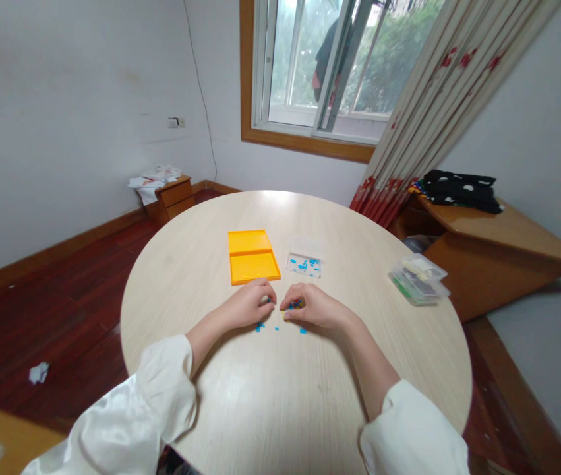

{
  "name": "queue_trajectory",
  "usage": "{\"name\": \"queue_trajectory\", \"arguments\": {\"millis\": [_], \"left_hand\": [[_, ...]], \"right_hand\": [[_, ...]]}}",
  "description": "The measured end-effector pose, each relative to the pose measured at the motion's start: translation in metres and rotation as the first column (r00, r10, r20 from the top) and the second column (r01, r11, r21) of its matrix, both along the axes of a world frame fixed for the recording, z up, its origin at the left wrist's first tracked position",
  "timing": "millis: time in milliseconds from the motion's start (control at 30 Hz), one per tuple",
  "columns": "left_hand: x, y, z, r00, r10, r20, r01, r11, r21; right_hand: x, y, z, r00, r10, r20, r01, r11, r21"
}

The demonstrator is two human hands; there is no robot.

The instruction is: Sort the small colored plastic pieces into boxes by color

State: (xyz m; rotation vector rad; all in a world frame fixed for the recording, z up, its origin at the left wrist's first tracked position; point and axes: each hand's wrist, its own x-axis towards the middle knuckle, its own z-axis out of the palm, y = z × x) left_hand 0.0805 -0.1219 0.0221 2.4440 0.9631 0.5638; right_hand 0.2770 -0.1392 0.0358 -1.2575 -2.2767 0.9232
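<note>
Working fingertips close together: right hand (317, 307) curled at yellow piece (285, 316) and multicoloured bits (296, 304), firm grip unclear; left hand (246, 306) curled opposite, can't tell if holding. Loose blue pieces (302, 331) on table (280, 402), near side. Beyond: open orange case (250, 243), clear box (291, 268) with more blue pieces. Probably partway; loose pieces left, finished portion hidden.

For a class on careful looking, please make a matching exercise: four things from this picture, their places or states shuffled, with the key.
Things
1. Yellow case
2. Small clear box
3. Black cloth
4. Crumpled white scrap

Places or states
A. On the red floor
B. Holding blue pieces
C. Open, beyond the left hand
D. On brown furniture, far right

Pairs: 1-C, 2-B, 3-D, 4-A
</note>
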Motion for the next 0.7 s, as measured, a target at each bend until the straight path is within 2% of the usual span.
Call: {"name": "queue_trajectory", "arguments": {"millis": [167, 300, 367, 500, 600, 700], "left_hand": [[0.006, -0.005, 0.002, 0.994, -0.105, -0.04, 0.106, 0.994, 0.021], [0.012, -0.008, 0.0, 0.986, -0.129, -0.109, 0.135, 0.989, 0.053], [0.015, -0.01, -0.001, 0.983, -0.133, -0.128, 0.142, 0.988, 0.063], [0.018, -0.012, -0.001, 0.978, -0.166, -0.125, 0.176, 0.981, 0.078], [0.019, -0.012, -0.001, 0.976, -0.181, -0.122, 0.191, 0.978, 0.082], [0.02, -0.013, -0.001, 0.977, -0.176, -0.123, 0.187, 0.978, 0.088]], "right_hand": [[0.005, 0.005, 0.0, 0.99, -0.144, 0.014, 0.142, 0.987, 0.079], [0.009, 0.007, -0.003, 0.982, -0.183, 0.047, 0.179, 0.98, 0.09], [0.01, 0.007, -0.004, 0.984, -0.17, 0.05, 0.167, 0.984, 0.061], [0.011, 0.003, 0.0, 0.997, -0.047, 0.065, 0.048, 0.999, -0.011], [0.011, 0.0, 0.004, 0.996, 0.006, 0.088, -0.007, 1.0, 0.01], [0.01, 0.001, 0.002, 0.993, 0.005, 0.121, -0.011, 0.998, 0.054]]}}
